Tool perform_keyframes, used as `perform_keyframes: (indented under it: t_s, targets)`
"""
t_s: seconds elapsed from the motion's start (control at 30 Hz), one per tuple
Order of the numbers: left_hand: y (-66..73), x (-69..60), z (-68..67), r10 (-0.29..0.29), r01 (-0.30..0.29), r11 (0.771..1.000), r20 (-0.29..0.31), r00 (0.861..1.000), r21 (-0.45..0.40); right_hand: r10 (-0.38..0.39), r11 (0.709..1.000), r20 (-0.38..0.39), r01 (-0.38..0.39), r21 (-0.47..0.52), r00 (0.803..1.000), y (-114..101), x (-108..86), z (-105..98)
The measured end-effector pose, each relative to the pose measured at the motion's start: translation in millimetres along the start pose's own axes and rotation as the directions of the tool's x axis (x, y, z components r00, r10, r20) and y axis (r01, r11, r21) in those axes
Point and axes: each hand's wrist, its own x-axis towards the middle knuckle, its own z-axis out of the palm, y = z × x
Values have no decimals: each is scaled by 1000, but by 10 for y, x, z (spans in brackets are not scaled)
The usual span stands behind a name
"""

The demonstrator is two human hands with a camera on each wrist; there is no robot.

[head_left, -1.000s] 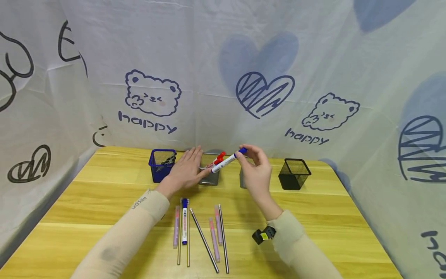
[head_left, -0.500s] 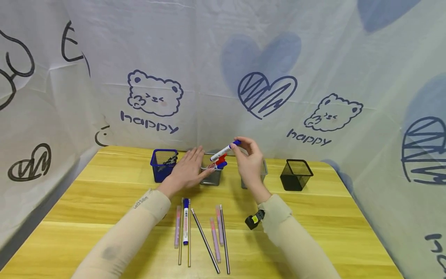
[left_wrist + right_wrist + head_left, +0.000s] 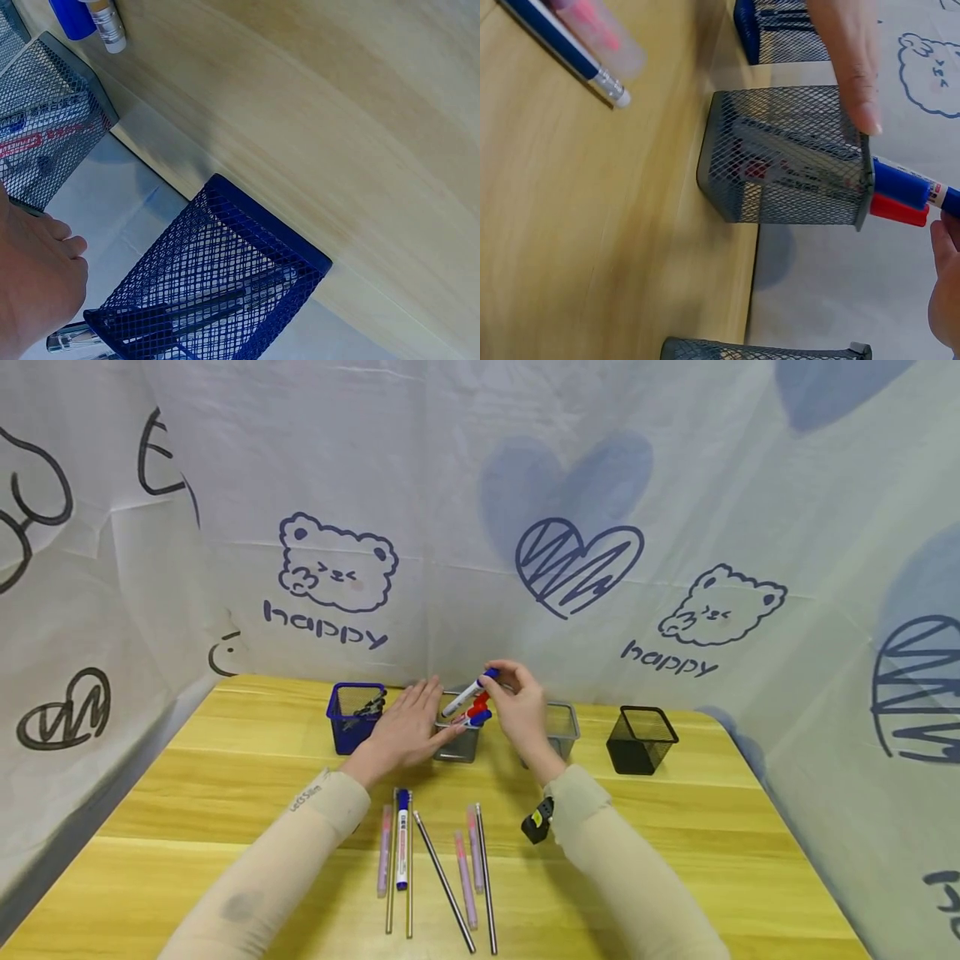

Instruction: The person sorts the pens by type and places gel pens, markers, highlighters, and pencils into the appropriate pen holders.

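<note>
My right hand (image 3: 521,710) pinches a blue-capped whiteboard marker (image 3: 460,702) by its cap end. The marker slants down, its lower end at the mouth of a grey mesh pen holder (image 3: 457,748). A red-capped marker (image 3: 898,211) and another blue-capped marker (image 3: 900,184) stand inside that holder, caps poking above the rim. My left hand (image 3: 405,727) rests against the holder's left side with straight fingers, its thumb lying along the front rim. In the left wrist view, part of the left hand (image 3: 37,277) shows between this holder and a blue mesh holder (image 3: 217,277).
The blue holder contains several black pens (image 3: 367,706). Right of the hands stand a second grey mesh holder (image 3: 564,727) and a black one (image 3: 641,745). Nearer on the wooden table (image 3: 675,860) lie a blue-capped marker (image 3: 402,843), pink-purple highlighters (image 3: 466,885) and several pencils (image 3: 444,881).
My right hand has moved left with the marker, raising it and then lowering its end to the grey holder's mouth. The left hand stays at the holder.
</note>
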Motion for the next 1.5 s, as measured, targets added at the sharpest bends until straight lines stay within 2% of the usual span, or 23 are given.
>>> perform_keyframes:
  t_s: [0.3, 0.43, 0.6, 0.7, 0.87, 0.97, 1.13, 1.33, 1.5]
  targets:
    - [10, 2, 4, -5, 5, 1000, 9, 1000, 12, 83, 984, 92, -67, -166, 992, 81, -12, 48]
    - [20, 6, 8, -2, 2, 1000, 11, 1000, 18, 127, 965, 115, -97, -242, 985, 122, -14, 44]
    - [26, 4, 9, -9, 9, 1000, 9, 1000, 15, 196, 929, 167, -128, -347, 966, 115, -41, 25]
    - [30, 3, 7, -11, 11, 1000, 9, 1000, 8, 221, 919, 187, -140, -368, 957, 98, -62, 11]
    - [27, -7, 3, -12, 12, 1000, 14, 1000, -1, 231, 922, 214, -143, -361, 949, 61, -87, -16]
    - [21, -7, 6, -11, 11, 1000, 15, 1000, 0, 198, 935, 234, -112, -337, 952, 32, -109, -37]
    - [19, -6, 1, -8, 8, 1000, 13, 1000, 11, 94, 959, 258, -18, -282, 962, -46, -179, -92]
    - [31, -16, -15, -12, 11, 1000, 18, 1000, 9, 18, 973, 269, 46, -228, 963, -197, -340, -156]
    - [17, -4, 5, -10, 10, 1000, 7, 1000, 0, -80, 974, 277, 134, -182, 957, -291, -500, -175]
